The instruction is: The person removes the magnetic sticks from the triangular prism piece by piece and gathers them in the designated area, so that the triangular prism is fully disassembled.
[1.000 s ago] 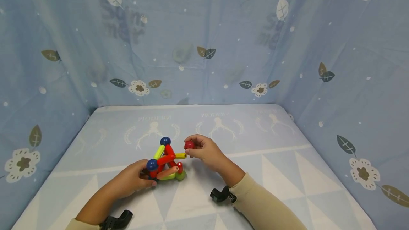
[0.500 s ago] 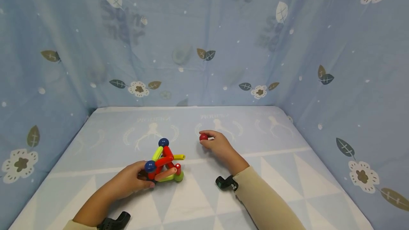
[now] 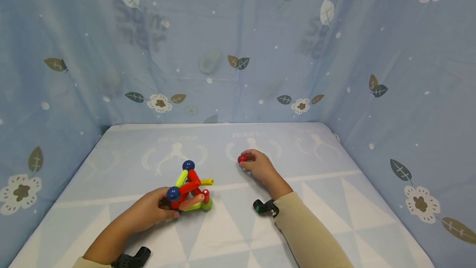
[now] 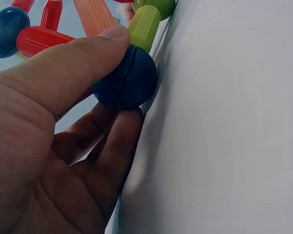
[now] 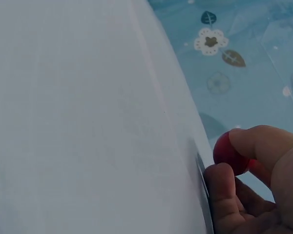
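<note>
Right wrist view: fingers (image 5: 219, 187) of the right hand (image 5: 285, 178) pinch a red ball (image 5: 228, 155) low by the desk (image 5: 88, 122), contact unclear; a gentle release should stop it rolling. Well apart, the left hand (image 3: 154, 208) pinches a blue ball (image 4: 136, 80) of the rod frame (image 3: 191, 186), best held still.
</note>
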The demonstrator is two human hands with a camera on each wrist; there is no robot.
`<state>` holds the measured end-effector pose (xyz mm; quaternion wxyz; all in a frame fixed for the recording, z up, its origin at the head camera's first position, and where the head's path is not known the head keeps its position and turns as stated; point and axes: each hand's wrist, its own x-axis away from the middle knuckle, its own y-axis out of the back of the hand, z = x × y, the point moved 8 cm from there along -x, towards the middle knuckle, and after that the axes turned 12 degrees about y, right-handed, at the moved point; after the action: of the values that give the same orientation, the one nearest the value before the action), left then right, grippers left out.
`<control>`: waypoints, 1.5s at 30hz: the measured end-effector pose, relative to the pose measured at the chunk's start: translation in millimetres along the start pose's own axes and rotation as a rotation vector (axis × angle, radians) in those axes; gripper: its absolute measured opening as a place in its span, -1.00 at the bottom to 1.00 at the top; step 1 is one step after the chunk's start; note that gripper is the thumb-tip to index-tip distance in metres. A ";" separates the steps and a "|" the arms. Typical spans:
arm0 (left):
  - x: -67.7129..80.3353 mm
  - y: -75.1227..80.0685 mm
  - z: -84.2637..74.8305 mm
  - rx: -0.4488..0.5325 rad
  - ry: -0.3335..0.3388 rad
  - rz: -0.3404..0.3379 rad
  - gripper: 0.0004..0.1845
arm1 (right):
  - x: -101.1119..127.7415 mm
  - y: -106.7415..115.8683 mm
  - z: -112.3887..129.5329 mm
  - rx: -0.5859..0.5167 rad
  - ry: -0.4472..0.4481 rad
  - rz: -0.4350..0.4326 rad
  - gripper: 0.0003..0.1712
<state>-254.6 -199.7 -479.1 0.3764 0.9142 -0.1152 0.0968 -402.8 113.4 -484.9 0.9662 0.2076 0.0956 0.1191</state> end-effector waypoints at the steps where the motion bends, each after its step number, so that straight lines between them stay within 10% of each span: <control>1: 0.1 -0.2 -0.5 0.004 0.000 0.003 -0.46 | 0.4 1.6 0.3 0.026 0.006 0.001 -0.59; 15: -5.9 -0.4 3.4 0.118 0.027 0.065 -0.11 | 0.5 11.8 -2.8 0.073 0.004 0.009 -0.57; 22: -3.4 -1.3 0.8 0.019 0.017 0.044 -0.42 | -0.5 10.4 -3.6 0.105 -0.007 0.014 -0.50; 45: 1.3 -4.3 3.1 -0.021 0.000 0.031 -0.45 | 4.4 10.6 -5.2 0.174 0.010 0.013 -0.46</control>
<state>-251.8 -199.2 -483.8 0.3844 0.9083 -0.1303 0.1016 -401.9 125.9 -485.6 0.9432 0.2910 0.1092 0.1177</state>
